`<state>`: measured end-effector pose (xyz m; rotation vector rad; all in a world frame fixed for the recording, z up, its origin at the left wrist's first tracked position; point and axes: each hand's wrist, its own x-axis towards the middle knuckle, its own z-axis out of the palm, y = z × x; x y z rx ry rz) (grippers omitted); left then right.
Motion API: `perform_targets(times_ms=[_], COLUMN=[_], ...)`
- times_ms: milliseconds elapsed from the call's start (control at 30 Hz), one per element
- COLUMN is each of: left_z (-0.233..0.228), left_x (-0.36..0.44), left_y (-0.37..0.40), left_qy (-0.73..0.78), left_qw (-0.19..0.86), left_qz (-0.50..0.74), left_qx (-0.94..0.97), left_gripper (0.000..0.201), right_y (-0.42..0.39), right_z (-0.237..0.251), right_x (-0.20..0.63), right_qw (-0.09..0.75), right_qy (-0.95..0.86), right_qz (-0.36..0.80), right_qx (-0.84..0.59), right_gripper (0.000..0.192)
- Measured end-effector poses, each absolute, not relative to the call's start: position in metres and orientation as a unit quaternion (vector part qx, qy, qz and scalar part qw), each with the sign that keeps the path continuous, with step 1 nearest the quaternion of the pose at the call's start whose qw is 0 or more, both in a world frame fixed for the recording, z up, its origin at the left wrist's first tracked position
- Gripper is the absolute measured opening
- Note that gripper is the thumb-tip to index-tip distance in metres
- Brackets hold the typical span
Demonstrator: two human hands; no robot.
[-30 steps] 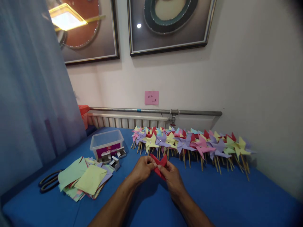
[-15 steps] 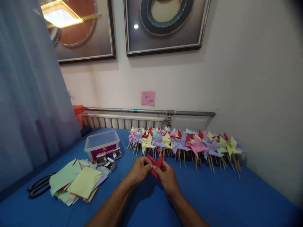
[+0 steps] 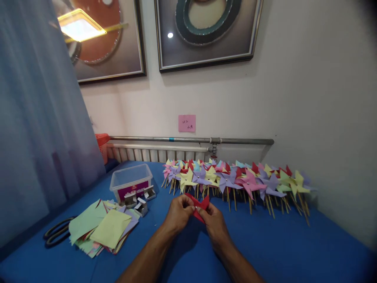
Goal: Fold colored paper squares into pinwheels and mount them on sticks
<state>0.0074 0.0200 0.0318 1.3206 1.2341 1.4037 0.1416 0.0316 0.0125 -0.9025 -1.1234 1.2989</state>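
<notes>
A folded red paper pinwheel is held up between both hands over the blue cloth. My left hand pinches its left side between thumb and fingers. On the other side my right hand grips it, with the thumb close to the pinwheel's middle. A small pale spot shows at that middle, too small to make out. Just beyond the hands stand rows of finished paper pinwheels on thin sticks, in yellow, purple, pink, red, green and blue.
To the left lies a pile of coloured paper sheets, with black-handled scissors beside it. A clear plastic tub stands behind small open boxes. A radiator and a pipe run along the wall; a curtain hangs left.
The whole view has shifted slightly, moving everything a little to the right in the picture. Both hands keep hold of the red pinwheel, with their grip nearly the same.
</notes>
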Motion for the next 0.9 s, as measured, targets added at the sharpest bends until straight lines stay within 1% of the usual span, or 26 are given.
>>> perform_targets(times_ms=[133,267,367,433,567,733,900], left_z=[0.034,0.042,0.044,0.042,0.036,0.035,0.038], left_x=[0.008,0.004,0.002,0.002,0.002,0.002,0.002], left_y=[0.021,0.018,0.015,0.014,0.017,0.018,0.016], left_qy=[0.492,0.479,0.454,0.452,0.469,0.462,0.450], left_qw=[0.433,0.501,0.551,0.563,0.558,0.562,0.565], left_qz=[0.603,0.613,0.578,0.565,0.556,0.537,0.531], left_qx=[0.454,0.380,0.394,0.400,0.401,0.427,0.443], left_gripper=[0.019,0.033,0.029,0.027,0.025,0.017,0.018], right_y=[0.032,0.031,0.031,0.031,0.027,0.025,0.026], right_z=[0.012,0.010,0.009,0.009,0.013,0.014,0.010], right_x=[0.142,0.142,0.141,0.140,0.139,0.140,0.141], right_qw=[0.577,0.576,0.569,0.562,0.551,0.540,0.519], right_qy=[-0.458,-0.461,-0.482,-0.495,-0.506,-0.498,-0.499], right_qz=[0.563,0.565,0.560,0.557,0.559,0.585,0.598], right_qx=[-0.376,-0.368,-0.361,-0.360,-0.358,-0.344,-0.353], right_gripper=[0.029,0.034,0.039,0.038,0.037,0.038,0.039])
